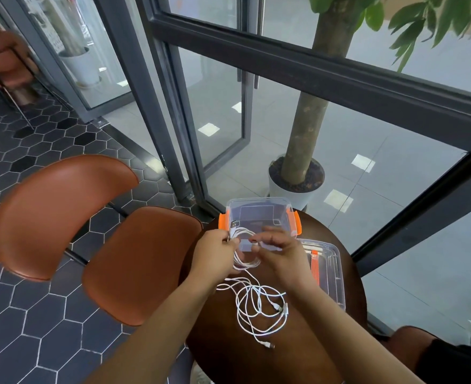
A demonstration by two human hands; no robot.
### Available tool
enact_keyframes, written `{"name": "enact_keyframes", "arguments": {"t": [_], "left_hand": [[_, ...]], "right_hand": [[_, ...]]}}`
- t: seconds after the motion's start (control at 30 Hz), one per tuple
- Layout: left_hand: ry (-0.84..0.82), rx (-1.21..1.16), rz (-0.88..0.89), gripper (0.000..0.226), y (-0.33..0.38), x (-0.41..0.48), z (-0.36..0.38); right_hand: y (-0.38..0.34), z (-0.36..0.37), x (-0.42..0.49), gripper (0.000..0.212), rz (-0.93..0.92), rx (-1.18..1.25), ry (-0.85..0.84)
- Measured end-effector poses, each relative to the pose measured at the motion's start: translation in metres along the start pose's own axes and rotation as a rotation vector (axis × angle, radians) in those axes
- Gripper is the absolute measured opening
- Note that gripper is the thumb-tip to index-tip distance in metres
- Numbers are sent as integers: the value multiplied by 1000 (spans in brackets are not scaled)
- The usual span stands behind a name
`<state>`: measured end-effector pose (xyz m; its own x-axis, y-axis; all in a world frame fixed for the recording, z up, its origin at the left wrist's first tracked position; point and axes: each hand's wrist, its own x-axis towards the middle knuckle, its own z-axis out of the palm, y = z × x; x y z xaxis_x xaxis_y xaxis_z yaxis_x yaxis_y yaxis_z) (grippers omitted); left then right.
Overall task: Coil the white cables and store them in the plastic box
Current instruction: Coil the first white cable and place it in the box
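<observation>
Hands over table — left hand (215,252) pinching white cable coil (244,249), right hand (280,252) half-curled, loose.

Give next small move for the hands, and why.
Probably wind one more loop: the left hand pinches a partly formed coil above the open plastic box, the right hand is half open beside it, and loose cable trails on the table.
</observation>
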<state>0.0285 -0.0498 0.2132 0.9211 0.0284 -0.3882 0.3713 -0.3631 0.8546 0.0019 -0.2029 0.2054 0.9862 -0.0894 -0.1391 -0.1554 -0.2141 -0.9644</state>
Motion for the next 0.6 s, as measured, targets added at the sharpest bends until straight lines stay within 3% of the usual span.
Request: {"name": "enact_keyframes", "arguments": {"t": [0.13, 0.23, 0.47, 0.6], "left_hand": [[39, -18, -11, 14, -2, 0, -1], [55, -173, -69, 12, 1, -1, -3], [66, -149, 127, 14, 4, -2, 4], [24, -113, 164, 11, 2, -6, 6]], "right_hand": [[-6, 1, -6, 19, -146, 178, 87], [-12, 1, -12, 28, -204, 372, 202], [-12, -11, 5, 13, 285, 800, 431], [3, -14, 20, 8, 383, 618, 368]]}}
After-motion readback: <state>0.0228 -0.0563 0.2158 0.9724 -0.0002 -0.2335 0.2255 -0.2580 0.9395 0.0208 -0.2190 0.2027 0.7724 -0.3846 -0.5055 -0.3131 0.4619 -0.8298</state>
